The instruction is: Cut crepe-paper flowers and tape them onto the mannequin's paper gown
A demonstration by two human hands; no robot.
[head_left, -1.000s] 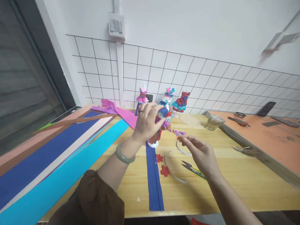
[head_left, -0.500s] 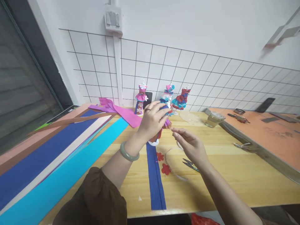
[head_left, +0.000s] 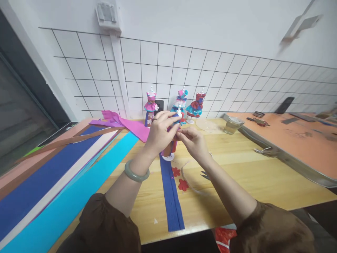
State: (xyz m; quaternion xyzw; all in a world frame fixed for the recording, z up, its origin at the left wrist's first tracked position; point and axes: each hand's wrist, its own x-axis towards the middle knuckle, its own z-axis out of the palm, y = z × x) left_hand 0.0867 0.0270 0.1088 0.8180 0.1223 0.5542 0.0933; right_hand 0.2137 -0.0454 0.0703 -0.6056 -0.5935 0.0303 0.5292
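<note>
A miniature dress form (head_left: 167,151) in a blue, purple and brown paper dress stands upright on its round white base. My left hand (head_left: 160,131), a ring on one finger, is wrapped around the form's upper part and hides much of the dress. From the right, my right hand (head_left: 194,140) pinches at the waist of the dress; what lies between its fingertips is too small to make out. Below the hands are a blue crepe paper strip (head_left: 172,196) and two red paper flowers (head_left: 183,185). Scissors (head_left: 204,174) lie partly hidden behind my right forearm.
Three dressed miniature forms, including a pink one (head_left: 151,102) and a red one (head_left: 197,105), stand by the wall grid. Long crepe paper sheets (head_left: 86,175) cover the left side. A glass cup (head_left: 233,125) stands near an orange-topped surface (head_left: 297,147) at right.
My right hand has moved up and left from beside the dress form, and its fingertips now meet the dress. My left hand keeps its hold. The camera view has shifted slightly.
</note>
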